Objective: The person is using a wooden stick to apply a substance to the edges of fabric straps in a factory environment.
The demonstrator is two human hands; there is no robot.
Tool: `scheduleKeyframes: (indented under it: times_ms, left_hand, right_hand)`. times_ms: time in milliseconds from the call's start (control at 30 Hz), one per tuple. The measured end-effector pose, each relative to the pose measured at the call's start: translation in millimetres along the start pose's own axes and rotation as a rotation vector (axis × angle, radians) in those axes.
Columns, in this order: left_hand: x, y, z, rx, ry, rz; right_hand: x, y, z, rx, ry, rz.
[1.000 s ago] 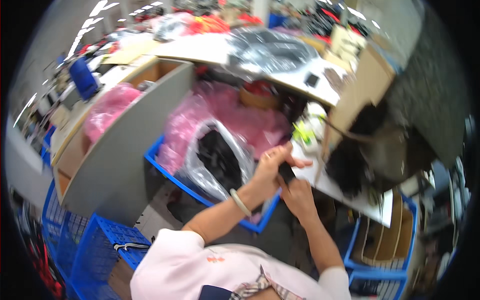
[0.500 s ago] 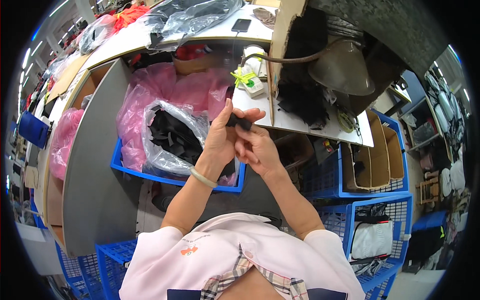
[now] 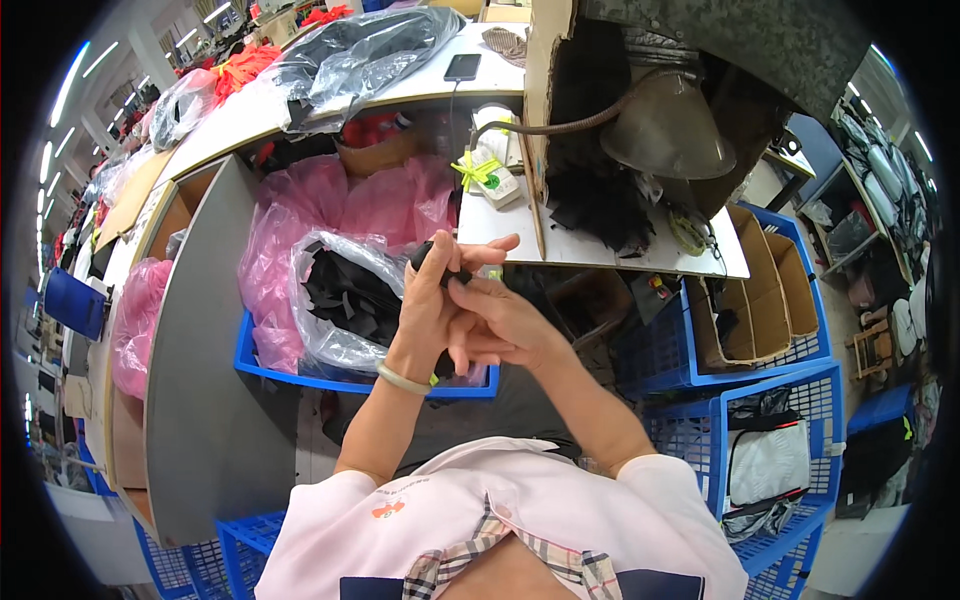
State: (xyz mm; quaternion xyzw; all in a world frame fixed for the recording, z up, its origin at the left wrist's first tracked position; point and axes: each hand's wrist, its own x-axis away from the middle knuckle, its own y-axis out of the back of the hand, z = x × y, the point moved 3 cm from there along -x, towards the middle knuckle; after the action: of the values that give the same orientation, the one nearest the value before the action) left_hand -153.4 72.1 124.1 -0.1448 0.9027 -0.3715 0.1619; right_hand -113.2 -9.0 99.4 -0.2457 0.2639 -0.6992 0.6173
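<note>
My left hand (image 3: 424,315) and my right hand (image 3: 505,322) meet in front of me. Between their fingers is a small black piece, apparently fabric (image 3: 458,278), mostly covered by the fingers. My left thumb points up, and the right fingertips pinch the piece from the other side. Just left of the hands, a clear plastic bag (image 3: 345,346) holds many loose black fabric pieces (image 3: 348,292). Pink plastic (image 3: 290,215) surrounds that bag inside a blue crate (image 3: 335,385).
Ahead, a white table (image 3: 500,222) carries a white box tied with yellow-green ribbon (image 3: 492,183), a phone (image 3: 462,67) and a lamp (image 3: 665,130). A grey panel (image 3: 215,370) stands left. Blue crates (image 3: 705,378) with cardboard (image 3: 755,310) are on the right.
Both hands have shifted slightly left and down in the picture, still together on the black piece. The right fingers are more spread. The whole view has shifted a little.
</note>
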Motion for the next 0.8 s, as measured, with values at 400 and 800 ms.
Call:
scheduleKeyframes:
  times_ms: [400,800]
  left_hand:
    - [-5.8,3.9,30.0,0.046,-0.078,-0.091]
    - [-9.8,25.7,71.8,-0.169,0.452,-0.237]
  right_hand:
    - [7.5,-3.6,-1.7,1.149,1.002,-0.783]
    - [9.3,62.0,-25.2,1.661,0.546,-0.704]
